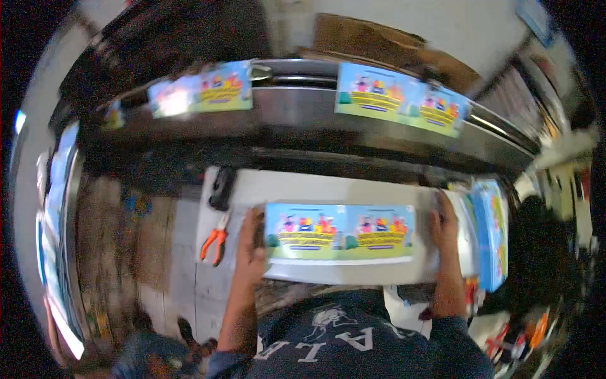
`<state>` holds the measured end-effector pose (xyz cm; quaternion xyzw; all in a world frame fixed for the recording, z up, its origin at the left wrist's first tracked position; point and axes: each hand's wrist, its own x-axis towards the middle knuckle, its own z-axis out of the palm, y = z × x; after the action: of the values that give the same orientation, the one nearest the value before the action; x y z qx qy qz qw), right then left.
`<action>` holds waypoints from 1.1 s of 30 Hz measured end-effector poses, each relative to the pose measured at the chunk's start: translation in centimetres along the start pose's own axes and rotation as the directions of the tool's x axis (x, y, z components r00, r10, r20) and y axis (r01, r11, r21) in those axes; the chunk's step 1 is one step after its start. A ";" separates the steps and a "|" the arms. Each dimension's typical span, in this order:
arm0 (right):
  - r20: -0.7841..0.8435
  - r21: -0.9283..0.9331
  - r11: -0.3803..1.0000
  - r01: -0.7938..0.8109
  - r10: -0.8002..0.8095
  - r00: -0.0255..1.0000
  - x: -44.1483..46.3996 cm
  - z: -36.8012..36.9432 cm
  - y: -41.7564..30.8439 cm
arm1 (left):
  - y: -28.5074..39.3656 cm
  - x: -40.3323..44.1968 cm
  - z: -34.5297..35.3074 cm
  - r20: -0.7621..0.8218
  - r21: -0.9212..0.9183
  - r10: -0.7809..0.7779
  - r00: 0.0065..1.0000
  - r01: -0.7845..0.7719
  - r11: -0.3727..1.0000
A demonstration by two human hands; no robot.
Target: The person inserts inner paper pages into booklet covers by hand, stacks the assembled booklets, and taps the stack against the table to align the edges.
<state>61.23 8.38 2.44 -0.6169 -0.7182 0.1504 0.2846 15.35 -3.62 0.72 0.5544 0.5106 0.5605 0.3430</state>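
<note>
While our left hand (253, 234) and right hand (444, 220) flank the sheet (339, 234), we should align it evenly; whether the fingers grip, we cannot tell.

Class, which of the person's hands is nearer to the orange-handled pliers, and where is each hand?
Left. The left hand is just to the right of the pliers; the right hand is farther off, past the right end of the printed sheet.

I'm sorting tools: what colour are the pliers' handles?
The pliers' handles are orange, seen in the head view.
</note>
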 end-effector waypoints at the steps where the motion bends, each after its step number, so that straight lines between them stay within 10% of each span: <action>1: 0.002 -0.080 0.996 0.042 -0.042 0.999 0.4 0.2 0.3 | 0.1 0.0 -0.4 0.001 0.043 0.016 1.000 -0.016 0.999; 14: 0.034 -0.031 0.997 0.074 -0.073 0.997 0.4 1.3 1.0 | 1.0 -0.1 -1.4 0.037 -0.004 -0.048 0.998 0.049 0.999; 17: -0.009 0.212 0.976 0.056 -0.055 0.998 0.1 2.1 2.2 | 0.6 -0.4 -1.9 0.018 0.029 -0.017 1.000 0.016 0.999; 20: 0.020 -0.174 0.983 0.064 -0.061 0.998 0.0 1.0 1.1 | -0.2 0.1 -0.9 -0.014 -0.023 -0.006 1.000 0.006 1.000; 33: -0.079 -0.083 0.990 0.112 -0.119 0.990 0.0 -0.3 -0.9 | 2.2 0.5 1.0 -0.099 -0.053 -0.133 0.986 0.129 0.990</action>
<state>60.71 8.19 3.14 -0.5908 -0.7455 0.0793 0.2982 16.67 -3.53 2.80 0.4819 0.5497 0.5763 0.3653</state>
